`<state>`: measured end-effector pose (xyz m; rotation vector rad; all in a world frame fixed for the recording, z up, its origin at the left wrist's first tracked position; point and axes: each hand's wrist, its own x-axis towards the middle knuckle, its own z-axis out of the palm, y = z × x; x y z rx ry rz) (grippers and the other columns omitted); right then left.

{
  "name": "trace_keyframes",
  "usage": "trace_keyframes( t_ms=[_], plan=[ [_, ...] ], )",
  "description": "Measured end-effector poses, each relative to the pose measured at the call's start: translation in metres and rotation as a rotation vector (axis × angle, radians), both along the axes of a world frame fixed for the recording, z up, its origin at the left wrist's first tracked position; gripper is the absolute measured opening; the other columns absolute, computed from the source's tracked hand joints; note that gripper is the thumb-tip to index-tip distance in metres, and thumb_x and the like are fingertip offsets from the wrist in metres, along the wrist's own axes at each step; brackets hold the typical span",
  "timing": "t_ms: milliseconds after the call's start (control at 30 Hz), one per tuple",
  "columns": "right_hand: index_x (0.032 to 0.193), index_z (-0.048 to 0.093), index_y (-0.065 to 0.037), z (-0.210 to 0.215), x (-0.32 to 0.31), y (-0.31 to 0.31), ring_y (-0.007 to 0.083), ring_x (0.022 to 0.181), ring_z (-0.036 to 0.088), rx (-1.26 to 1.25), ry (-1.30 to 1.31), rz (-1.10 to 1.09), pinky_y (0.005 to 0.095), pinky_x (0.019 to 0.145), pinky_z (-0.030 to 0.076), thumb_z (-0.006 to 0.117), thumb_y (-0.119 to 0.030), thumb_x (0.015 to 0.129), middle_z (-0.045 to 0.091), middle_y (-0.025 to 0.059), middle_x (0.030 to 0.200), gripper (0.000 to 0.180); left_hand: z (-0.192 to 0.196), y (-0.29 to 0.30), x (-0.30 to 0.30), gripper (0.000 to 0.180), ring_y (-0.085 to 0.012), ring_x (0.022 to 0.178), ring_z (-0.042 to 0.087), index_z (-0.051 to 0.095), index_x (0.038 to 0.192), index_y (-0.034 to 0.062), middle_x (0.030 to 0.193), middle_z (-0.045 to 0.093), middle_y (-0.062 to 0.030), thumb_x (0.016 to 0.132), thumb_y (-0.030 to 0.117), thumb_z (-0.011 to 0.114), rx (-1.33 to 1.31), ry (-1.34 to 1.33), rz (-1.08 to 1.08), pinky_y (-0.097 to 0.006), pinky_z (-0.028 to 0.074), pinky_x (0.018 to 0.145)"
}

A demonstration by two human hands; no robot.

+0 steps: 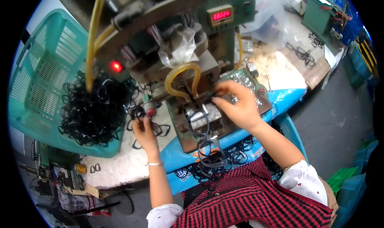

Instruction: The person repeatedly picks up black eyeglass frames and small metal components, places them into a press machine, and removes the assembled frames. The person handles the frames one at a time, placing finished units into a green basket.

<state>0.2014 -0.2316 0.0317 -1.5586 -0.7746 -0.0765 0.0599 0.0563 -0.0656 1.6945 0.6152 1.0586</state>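
Observation:
Black plastic eyeglass frames (pixel 164 130) lie on the worktable around my left hand (pixel 145 138). Its fingers are closed on a dark eyeglass frame, just below a red push button (pixel 150 111). My right hand (pixel 239 105) is bent at the right side of the press's metal fixture (pixel 210 118); its thumb and forefinger curl toward a small dark piece that I cannot make out. A dark, see-through eyeglass frame (pixel 205 124) sits at the fixture's front. Below it, several frames (pixel 211 156) hang over the table's front edge. A looped yellow hose (pixel 170 82) ends above the fixture.
The green press (pixel 236 24) with a red display (pixel 222 15) towers ahead. A teal basket (pixel 44 124) heaped with black frames (pixel 94 112) stands at the left. Blue sheeting (pixel 286 100) covers the table's front edge. More frames (pixel 302 54) lie at the far right.

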Motion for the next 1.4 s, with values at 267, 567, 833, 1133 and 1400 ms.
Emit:
trace_keyframes(
  t_ms=[267,567,833,1133,1400],
  plan=[
    [0.120,0.055,0.005,-0.009,-0.017,0.024,0.0121,0.091,0.066,0.198,0.217,0.038,0.0261,0.085,0.050,0.068,0.002,0.082,0.069,0.0086,0.102,0.040,0.065,-0.089,-0.030,0.011,-0.0228,0.091,0.062,0.054,0.107,-0.0007,0.104,0.061,-0.0146,0.103,0.007,0.048,0.099,-0.482,-0.159,-0.037,0.055,0.082],
    [0.131,0.051,0.003,0.001,-0.037,0.036,0.0097,0.098,0.063,0.387,0.514,0.202,0.0251,0.089,0.049,0.067,0.002,0.085,0.065,0.0082,0.116,0.048,0.151,-0.145,-0.066,0.008,-0.0266,0.088,0.074,0.072,0.087,0.0081,0.105,0.075,-0.0103,0.080,0.010,0.075,0.442,-0.220,-1.146,-0.033,0.058,0.074],
    [0.103,0.071,-0.004,-0.030,0.022,-0.016,0.0370,0.120,0.057,-0.387,-0.346,-0.308,0.0451,0.104,0.044,0.069,-0.010,0.079,0.064,0.0195,0.121,0.025,0.118,-0.131,-0.021,0.012,-0.0259,0.087,0.070,0.073,0.088,0.0114,0.096,0.074,-0.0062,0.077,0.014,0.078,0.940,-0.178,-0.576,-0.048,0.054,0.087],
    [0.089,0.073,-0.008,-0.084,0.045,-0.046,0.0360,0.121,0.056,-0.521,-0.418,-0.488,0.0452,0.099,0.047,0.076,-0.011,0.074,0.064,0.0174,0.118,0.016,0.104,-0.115,-0.005,0.022,-0.0244,0.087,0.070,0.074,0.094,0.0134,0.100,0.074,-0.0043,0.073,0.010,0.081,0.949,-0.092,-0.687,-0.046,0.051,0.092],
    [0.090,0.072,-0.004,-0.076,0.046,-0.036,0.0323,0.092,0.066,-0.379,-0.313,-0.536,0.0394,0.082,0.052,0.070,-0.006,0.079,0.071,0.0128,0.092,0.011,0.082,-0.136,-0.049,0.042,-0.0349,0.115,0.063,0.067,0.113,0.0127,0.127,0.064,-0.0127,0.074,0.009,0.081,0.955,-0.013,-0.458,-0.052,0.044,0.106]
  ],
)
